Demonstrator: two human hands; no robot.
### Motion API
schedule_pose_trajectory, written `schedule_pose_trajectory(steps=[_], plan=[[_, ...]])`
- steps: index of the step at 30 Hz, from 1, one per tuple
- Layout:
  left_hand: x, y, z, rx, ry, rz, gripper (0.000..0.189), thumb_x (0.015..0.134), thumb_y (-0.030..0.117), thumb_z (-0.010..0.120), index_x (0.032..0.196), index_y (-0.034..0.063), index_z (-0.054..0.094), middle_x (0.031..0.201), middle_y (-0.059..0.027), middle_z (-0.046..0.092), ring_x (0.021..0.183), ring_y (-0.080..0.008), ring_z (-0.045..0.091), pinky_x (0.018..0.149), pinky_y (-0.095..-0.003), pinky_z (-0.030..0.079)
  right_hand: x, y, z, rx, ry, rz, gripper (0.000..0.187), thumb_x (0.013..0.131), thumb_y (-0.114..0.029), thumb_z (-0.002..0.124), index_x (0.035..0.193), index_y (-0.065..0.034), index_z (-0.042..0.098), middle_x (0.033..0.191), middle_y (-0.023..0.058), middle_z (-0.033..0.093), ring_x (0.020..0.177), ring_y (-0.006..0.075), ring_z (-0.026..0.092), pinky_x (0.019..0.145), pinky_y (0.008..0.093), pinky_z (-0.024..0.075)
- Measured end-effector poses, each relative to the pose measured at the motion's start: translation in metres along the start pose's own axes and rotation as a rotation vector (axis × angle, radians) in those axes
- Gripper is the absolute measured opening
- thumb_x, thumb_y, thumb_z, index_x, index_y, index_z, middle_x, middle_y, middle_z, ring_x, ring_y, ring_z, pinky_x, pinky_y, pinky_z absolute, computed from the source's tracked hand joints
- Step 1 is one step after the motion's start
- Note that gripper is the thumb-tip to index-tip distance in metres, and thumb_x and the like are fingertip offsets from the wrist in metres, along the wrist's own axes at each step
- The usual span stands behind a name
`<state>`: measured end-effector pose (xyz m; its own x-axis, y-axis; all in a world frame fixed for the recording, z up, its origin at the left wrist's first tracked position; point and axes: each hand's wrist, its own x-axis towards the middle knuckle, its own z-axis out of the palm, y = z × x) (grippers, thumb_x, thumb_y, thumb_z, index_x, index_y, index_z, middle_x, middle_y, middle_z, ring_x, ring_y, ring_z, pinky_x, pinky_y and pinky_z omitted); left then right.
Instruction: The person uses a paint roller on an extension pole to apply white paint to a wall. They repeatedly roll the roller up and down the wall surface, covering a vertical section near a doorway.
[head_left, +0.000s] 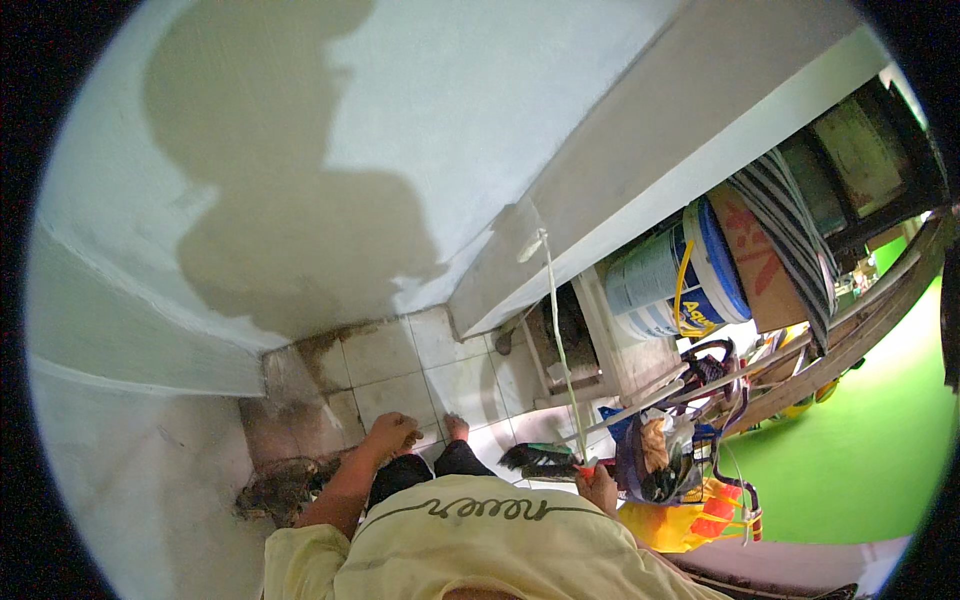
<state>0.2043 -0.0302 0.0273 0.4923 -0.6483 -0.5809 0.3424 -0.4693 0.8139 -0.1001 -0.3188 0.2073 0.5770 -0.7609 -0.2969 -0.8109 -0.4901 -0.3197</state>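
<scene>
My right hand (598, 489) is closed around the red-orange lower end of a long thin pale pole (559, 330). The pole rises away from me across the floor, and its whitish head (531, 246) is at the grey wall ledge; whether it touches cannot be told. My left hand (394, 433) hangs in front of my left leg with its fingers curled, and whether something small lies inside them is hidden. Beside my right hand lies a broom head with dark bristles (536, 455). Pale floor tiles (382, 375) and my bare feet show below.
On the right, a lidded plastic bucket (660, 281) stands by a cardboard box (757, 255) and a striped cloth (787, 240). Nearer are wooden poles, a filled basket (645, 457) and a yellow bag (664, 525). A dark heap (281, 491) lies at left. Walls rise ahead and leftward.
</scene>
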Motion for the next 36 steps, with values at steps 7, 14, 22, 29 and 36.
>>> schedule_pose_trajectory(steps=[7, 14, 22, 29, 36], plan=[[-0.008, 0.031, 0.017, -0.206, -0.073, -0.150, 0.026, 0.094, 0.023, 0.059, 0.094, -0.0036, 0.062, 0.085, -0.0133, 0.069, 0.060, -0.0141, 0.058, 0.054, -0.0286, 0.051, 0.064, -0.031, 0.048, 0.051, 0.054, -0.065, 0.030, 0.088, -0.030, 0.061, 0.096, -0.0018, 0.056, 0.083, 0.0267, 0.064, 0.083, 0.0485, 0.061, 0.070, 0.0523, 0.0476], [-0.022, 0.040, 0.008, -0.257, 0.076, -0.200, 0.027, 0.094, 0.023, 0.060, 0.095, -0.0039, 0.061, 0.085, -0.0129, 0.069, 0.061, -0.0139, 0.058, 0.053, -0.0287, 0.050, 0.043, 0.003, 0.035, -0.060, -0.090, 0.034, 0.030, 0.090, -0.034, 0.058, 0.099, -0.0062, 0.053, 0.088, 0.0246, 0.066, 0.087, 0.0462, 0.063, 0.075, 0.0559, 0.0470], [-0.014, -0.008, 0.000, -0.177, 0.046, -0.015, 0.028, 0.096, 0.023, 0.058, 0.097, -0.0047, 0.062, 0.087, -0.0145, 0.069, 0.065, -0.0158, 0.061, 0.058, -0.0295, 0.054, 0.040, 0.014, 0.062, -0.132, -0.078, 0.017, 0.028, 0.087, -0.029, 0.064, 0.100, -0.0055, 0.054, 0.086, 0.0229, 0.066, 0.084, 0.0438, 0.064, 0.071, 0.0521, 0.0500], [-0.008, 0.003, -0.007, -0.071, -0.025, -0.065, 0.030, 0.095, 0.023, 0.060, 0.098, -0.0064, 0.063, 0.089, -0.0151, 0.069, 0.068, -0.0179, 0.065, 0.061, -0.0303, 0.055, 0.113, 0.044, 0.129, 0.123, 0.001, -0.128, 0.032, 0.088, -0.031, 0.059, 0.099, -0.0015, 0.057, 0.083, 0.0266, 0.065, 0.082, 0.0472, 0.063, 0.069, 0.0548, 0.0481], [-0.032, 0.025, -0.024, -0.069, 0.083, -0.147, 0.026, 0.088, 0.021, 0.063, 0.102, -0.0006, 0.067, 0.103, -0.0160, 0.066, 0.092, -0.0273, 0.063, 0.082, -0.0380, 0.053, 0.034, 0.043, 0.072, -0.170, -0.163, 0.117, 0.034, 0.090, -0.039, 0.059, 0.098, -0.0062, 0.053, 0.083, 0.0256, 0.065, 0.081, 0.0476, 0.063, 0.067, 0.0561, 0.0484]])
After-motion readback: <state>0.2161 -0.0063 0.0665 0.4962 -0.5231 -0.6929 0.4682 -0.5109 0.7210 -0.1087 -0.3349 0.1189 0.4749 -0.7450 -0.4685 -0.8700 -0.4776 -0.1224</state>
